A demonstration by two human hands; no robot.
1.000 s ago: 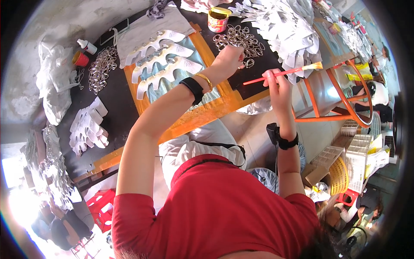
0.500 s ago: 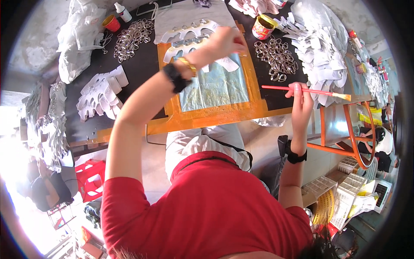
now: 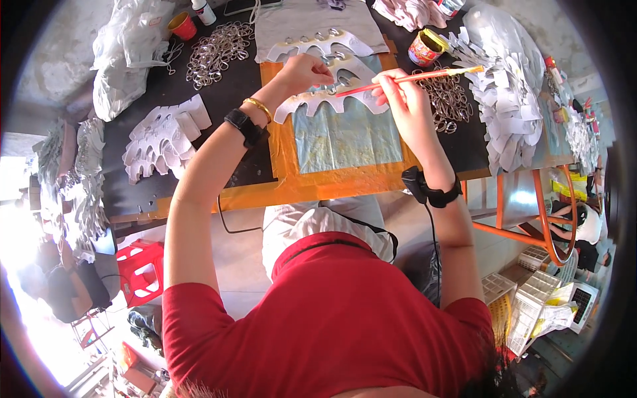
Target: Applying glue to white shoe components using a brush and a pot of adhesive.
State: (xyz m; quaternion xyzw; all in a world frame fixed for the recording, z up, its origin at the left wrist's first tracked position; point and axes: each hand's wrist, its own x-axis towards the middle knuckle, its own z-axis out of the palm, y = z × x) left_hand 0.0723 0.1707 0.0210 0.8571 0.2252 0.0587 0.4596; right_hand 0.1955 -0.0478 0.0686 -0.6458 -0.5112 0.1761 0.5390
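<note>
My right hand grips a red-handled paintbrush. Its pale bristles point to the right, and the handle's tip reaches over the near white scalloped strip. Over the left part of the strips is my left hand, its fingers curled together; whatever they may hold is too small to make out. Another scalloped strip lies behind the near one, and a far strip rests along the grey cloth's edge. Metal rings sit along these strips.
Piles of metal rings lie left and right of the taped blue sheet. Loose white strips are stacked at the left, with a larger heap at the right. An open yellow-rimmed pot and a red cup stand toward the back.
My left hand has drawn back to the left. My right hand has brought the brush up and left over the strips. The near strip now shows more fully.
</note>
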